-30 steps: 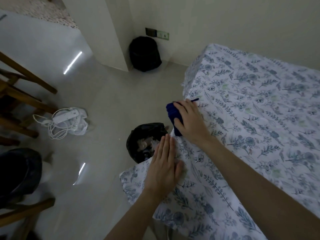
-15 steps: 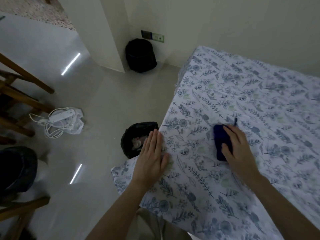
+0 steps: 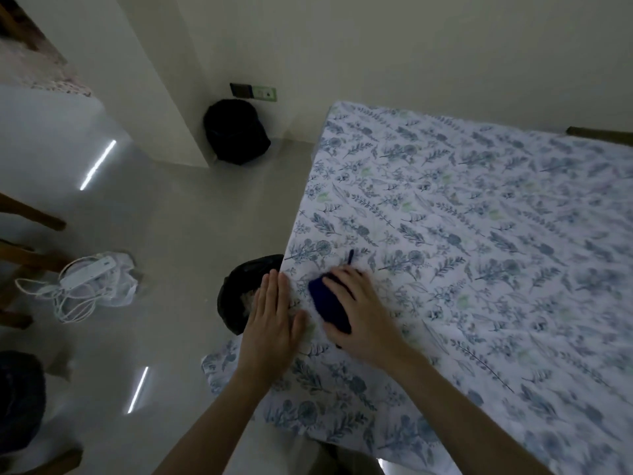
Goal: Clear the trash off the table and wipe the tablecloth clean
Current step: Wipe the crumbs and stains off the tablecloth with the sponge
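— Gripping one dark blue cloth with the right hand, fingers curled over it, pressing it onto the tablecloth close to the left edge.

— And the left hand?

— Flat, fingers straight and together, grasping nothing, resting on the tablecloth right at that edge, just beside the cloth.

— Counting outward?

— Two dark bags: one bin bag on the floor, tucked against the table edge under the left fingertips; one black bag by the far wall. One white power strip with coiled cord, well apart to the left.

— Room?

— Broad patterned tablecloth spreading right and ahead; glossy floor lying open between table edge and wooden frame.
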{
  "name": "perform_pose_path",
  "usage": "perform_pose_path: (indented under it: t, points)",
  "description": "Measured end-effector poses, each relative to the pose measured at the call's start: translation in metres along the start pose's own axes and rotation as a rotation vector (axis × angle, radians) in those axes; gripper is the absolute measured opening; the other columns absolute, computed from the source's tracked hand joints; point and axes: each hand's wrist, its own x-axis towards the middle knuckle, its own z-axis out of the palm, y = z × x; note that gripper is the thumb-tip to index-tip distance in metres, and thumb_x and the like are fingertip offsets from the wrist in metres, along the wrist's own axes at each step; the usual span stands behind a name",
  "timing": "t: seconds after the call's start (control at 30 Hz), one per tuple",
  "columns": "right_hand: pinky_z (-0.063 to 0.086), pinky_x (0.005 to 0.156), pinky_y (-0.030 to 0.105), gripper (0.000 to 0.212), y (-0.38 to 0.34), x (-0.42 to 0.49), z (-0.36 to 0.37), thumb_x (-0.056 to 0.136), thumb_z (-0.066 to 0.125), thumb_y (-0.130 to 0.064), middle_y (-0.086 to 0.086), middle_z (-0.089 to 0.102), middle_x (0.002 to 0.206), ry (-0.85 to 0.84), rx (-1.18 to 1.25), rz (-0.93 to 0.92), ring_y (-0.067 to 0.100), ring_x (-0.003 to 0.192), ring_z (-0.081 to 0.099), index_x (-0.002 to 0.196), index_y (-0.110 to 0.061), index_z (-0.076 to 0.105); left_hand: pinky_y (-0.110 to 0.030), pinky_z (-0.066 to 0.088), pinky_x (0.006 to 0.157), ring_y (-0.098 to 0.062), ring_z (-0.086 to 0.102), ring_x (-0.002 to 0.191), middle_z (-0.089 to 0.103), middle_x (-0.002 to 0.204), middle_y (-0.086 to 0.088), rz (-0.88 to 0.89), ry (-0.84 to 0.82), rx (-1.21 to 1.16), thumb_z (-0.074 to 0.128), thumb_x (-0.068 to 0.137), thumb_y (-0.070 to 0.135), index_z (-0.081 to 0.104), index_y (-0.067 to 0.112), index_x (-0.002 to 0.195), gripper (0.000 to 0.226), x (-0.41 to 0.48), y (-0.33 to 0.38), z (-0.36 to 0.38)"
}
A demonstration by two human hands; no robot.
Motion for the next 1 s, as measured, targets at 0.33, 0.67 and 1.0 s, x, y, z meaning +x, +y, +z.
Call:
perform_pose_path:
  t: [0.33, 0.67, 1.0]
  points:
    - [0.037, 0.108, 0.052, 0.059, 0.041, -0.084, -0.045, 0.091, 0.045, -0.048, 0.013, 0.017, 0.155, 0.09, -0.085, 0.589, 0.035, 0.143, 0.017, 0.145, -0.029, 0.03, -0.048, 0.019, 0.117, -0.031, 0.021, 0.146, 0.025, 0.156, -0.019, 0.332, -0.057, 0.115, 0.03, 0.098, 0.033, 0.038, 0.0, 0.142, 0.056, 0.03, 0.052, -0.014]
    - [0.035, 0.109, 0.046, 0.059, 0.076, -0.172, -0.103, 0.083, 0.047, -0.017, 0.011, 0.031, 0.149, 0.409, 0.095, 0.781, 0.033, 0.132, 0.034, 0.14, -0.023, 0.038, -0.033, 0.004, 0.118, -0.024, 0.023, 0.141, 0.038, 0.151, -0.015, 0.688, -0.181, 0.117, 0.004, 0.099, 0.04, 0.047, 0.005, 0.136, 0.066, 0.048, 0.19, 0.015]
    - [0.03, 0.113, 0.045, 0.056, 0.144, -0.357, -0.166, 0.09, 0.051, -0.012, 0.013, 0.024, 0.15, 0.546, 0.112, 1.221, 0.034, 0.134, 0.028, 0.143, -0.017, 0.034, -0.038, 0.036, 0.111, -0.028, 0.045, 0.135, 0.041, 0.149, -0.014, 1.052, -0.271, 0.147, -0.002, 0.098, 0.045, 0.052, 0.007, 0.134, 0.076, 0.033, 0.387, 0.07]
